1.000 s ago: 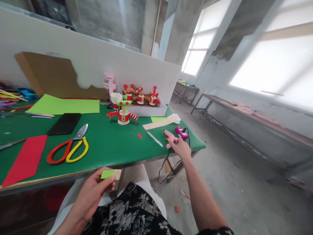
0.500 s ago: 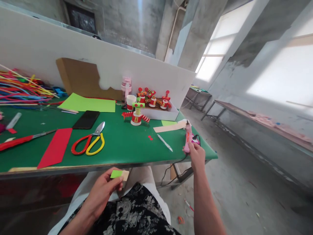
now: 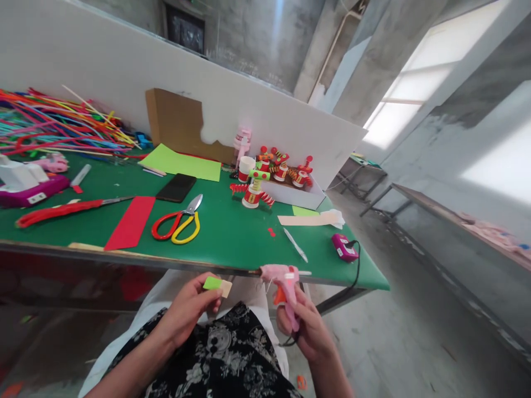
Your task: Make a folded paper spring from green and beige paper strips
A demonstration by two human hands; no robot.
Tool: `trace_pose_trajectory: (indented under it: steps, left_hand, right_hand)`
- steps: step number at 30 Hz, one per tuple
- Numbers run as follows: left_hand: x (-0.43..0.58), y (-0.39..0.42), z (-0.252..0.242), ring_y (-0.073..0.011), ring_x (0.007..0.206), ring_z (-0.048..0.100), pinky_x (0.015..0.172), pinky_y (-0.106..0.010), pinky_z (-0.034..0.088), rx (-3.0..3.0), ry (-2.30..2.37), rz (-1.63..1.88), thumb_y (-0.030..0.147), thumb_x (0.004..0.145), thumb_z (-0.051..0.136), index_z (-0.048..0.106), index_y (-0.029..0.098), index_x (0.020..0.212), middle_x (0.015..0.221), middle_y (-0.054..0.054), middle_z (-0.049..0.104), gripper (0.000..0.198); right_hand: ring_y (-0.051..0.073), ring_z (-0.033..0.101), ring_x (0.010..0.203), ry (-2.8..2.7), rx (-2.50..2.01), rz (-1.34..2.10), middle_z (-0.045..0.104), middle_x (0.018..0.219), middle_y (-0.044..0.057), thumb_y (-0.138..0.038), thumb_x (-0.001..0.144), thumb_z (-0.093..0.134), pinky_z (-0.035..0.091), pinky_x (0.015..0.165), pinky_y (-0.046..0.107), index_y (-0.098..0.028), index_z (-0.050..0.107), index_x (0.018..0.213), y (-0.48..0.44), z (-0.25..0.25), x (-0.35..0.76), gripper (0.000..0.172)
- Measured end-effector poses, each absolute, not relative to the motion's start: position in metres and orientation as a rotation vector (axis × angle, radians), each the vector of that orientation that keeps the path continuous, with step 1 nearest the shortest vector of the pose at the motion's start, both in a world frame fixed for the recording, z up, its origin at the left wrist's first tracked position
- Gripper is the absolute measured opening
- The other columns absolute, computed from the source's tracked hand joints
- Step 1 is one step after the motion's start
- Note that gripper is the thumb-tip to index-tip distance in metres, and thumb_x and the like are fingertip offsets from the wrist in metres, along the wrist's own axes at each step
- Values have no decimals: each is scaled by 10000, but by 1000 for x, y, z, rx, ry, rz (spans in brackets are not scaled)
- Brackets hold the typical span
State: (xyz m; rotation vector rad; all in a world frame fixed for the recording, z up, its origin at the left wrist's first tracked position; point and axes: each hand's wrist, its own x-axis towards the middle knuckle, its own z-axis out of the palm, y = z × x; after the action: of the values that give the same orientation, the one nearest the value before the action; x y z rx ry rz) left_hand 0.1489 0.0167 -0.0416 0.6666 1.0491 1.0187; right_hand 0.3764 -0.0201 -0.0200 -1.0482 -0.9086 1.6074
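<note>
Between thumb and fingers, my left hand (image 3: 193, 304) pinches a small paper piece (image 3: 213, 283), green at one end and beige at the other, over my lap. My right hand (image 3: 307, 323) is wrapped round the handle of a pink hot glue gun (image 3: 284, 276) with an orange trigger. Its nozzle points left, towards the paper piece but apart from it. A clear glue stick juts from the gun's back end. On the green table (image 3: 232, 237) beyond stand a red paper-cup figure (image 3: 251, 196) with folded arms and a pair of scissors (image 3: 178, 224) lying flat.
A white box (image 3: 286, 193) holds several similar figures. A white pen (image 3: 295, 245), a beige strip (image 3: 302, 220) and a purple power block (image 3: 344, 247) lie right. A phone (image 3: 177, 188), red paper (image 3: 131, 222), green paper (image 3: 182, 163) and pipe cleaners (image 3: 62, 124) are left.
My right hand has lifted the glue gun off the table's right side and brought it left, close to my left hand. The view has turned slightly left. My left hand keeps the paper piece.
</note>
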Motion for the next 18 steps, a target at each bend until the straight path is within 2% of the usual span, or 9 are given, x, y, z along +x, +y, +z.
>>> trace_pose_trajectory:
  steps: [3, 8, 14, 18]
  left_hand:
    - [148, 17, -41, -88, 505, 476, 492, -212, 394, 653, 1068, 1016, 330, 464, 823, 588, 188, 627, 543, 56, 553, 319]
    - [146, 17, -37, -94, 505, 482, 494, -220, 403, 696, 1079, 1032, 317, 482, 789, 619, 187, 656, 551, 50, 565, 276]
    - [146, 18, -36, -98, 474, 492, 488, -227, 404, 751, 1112, 1045, 285, 496, 751, 644, 190, 749, 564, 50, 599, 291]
    - [144, 19, -39, -112, 473, 523, 495, -234, 419, 753, 1128, 1049, 277, 502, 758, 651, 199, 818, 565, 56, 614, 343]
  right_hand:
    - [71, 265, 347, -859, -1066, 1574, 464, 439, -62, -648, 727, 708, 241, 394, 228, -203, 622, 822, -18, -24, 362, 463]
    - [98, 372, 417, -1021, -1171, 1343, 514, 488, -23, -706, 746, 656, 296, 422, 232, -184, 675, 863, -20, -15, 354, 536]
    - [139, 493, 506, -1473, -1409, 1083, 653, 660, 53, -626, 823, 612, 438, 507, 270, -159, 727, 945, -27, -5, 353, 496]
    - [165, 524, 530, -1669, -1467, 911, 622, 621, 32, -511, 879, 565, 468, 544, 278, -173, 744, 946, -27, -9, 351, 388]
